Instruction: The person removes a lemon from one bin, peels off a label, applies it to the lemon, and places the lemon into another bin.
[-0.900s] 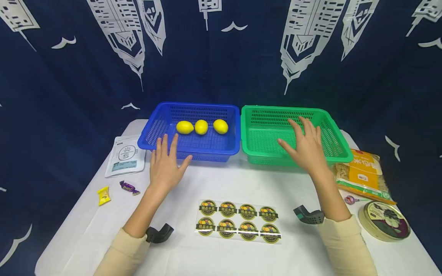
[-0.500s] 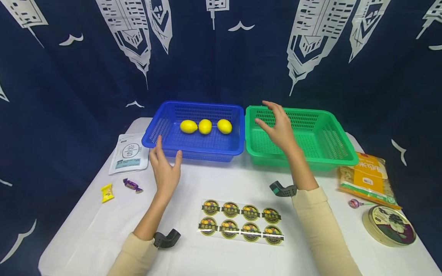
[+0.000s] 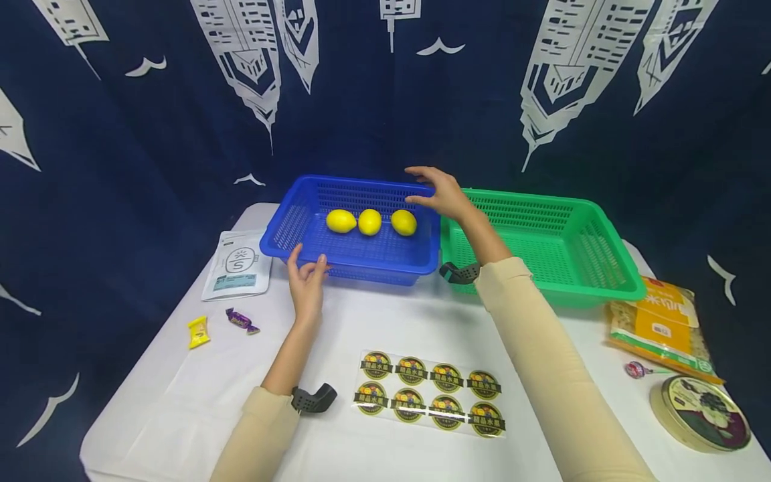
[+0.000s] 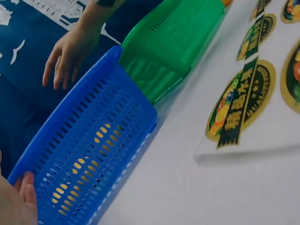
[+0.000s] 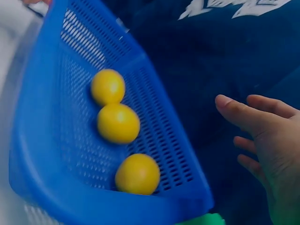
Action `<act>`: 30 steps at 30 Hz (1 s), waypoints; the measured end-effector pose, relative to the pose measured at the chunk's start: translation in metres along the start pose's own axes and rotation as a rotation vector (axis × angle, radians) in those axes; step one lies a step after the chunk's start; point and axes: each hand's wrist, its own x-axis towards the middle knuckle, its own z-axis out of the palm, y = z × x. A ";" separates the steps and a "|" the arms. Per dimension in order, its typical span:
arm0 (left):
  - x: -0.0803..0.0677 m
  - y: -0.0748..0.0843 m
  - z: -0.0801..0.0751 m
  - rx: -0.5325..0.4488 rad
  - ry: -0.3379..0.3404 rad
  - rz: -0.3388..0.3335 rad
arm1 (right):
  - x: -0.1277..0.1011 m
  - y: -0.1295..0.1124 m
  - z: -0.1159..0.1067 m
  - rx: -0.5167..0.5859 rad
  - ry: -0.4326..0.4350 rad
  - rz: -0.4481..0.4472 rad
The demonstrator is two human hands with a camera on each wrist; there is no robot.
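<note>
The blue basket stands at the far middle of the white table, its right wall touching the green basket. Three lemons lie in a row along the blue basket's far side.

The right hand hovers over the far right corner of the blue basket, fingers spread and relaxed, holding nothing; the rightmost lemon lies just below and near its fingertips. In the right wrist view the hand is outside the far wall, apart from the fruit. The left hand is at the blue basket's near rim, its fingertips at the rim; whether the fingers curl round the rim cannot be told.

Near the person lies a sheet of round stickers. To the left are a white pouch, a purple sweet and a yellow sweet. To the right lie a yellow packet, a lollipop and a round tin.
</note>
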 end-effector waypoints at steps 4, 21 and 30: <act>0.004 -0.006 0.006 -0.055 0.039 0.008 | 0.017 0.015 0.011 -0.042 -0.136 0.022; 0.006 -0.015 0.004 -0.072 0.097 0.074 | 0.039 0.049 0.042 -0.314 -0.414 0.063; 0.007 -0.016 0.004 -0.073 0.101 0.088 | 0.048 0.052 0.049 -0.434 -0.543 0.104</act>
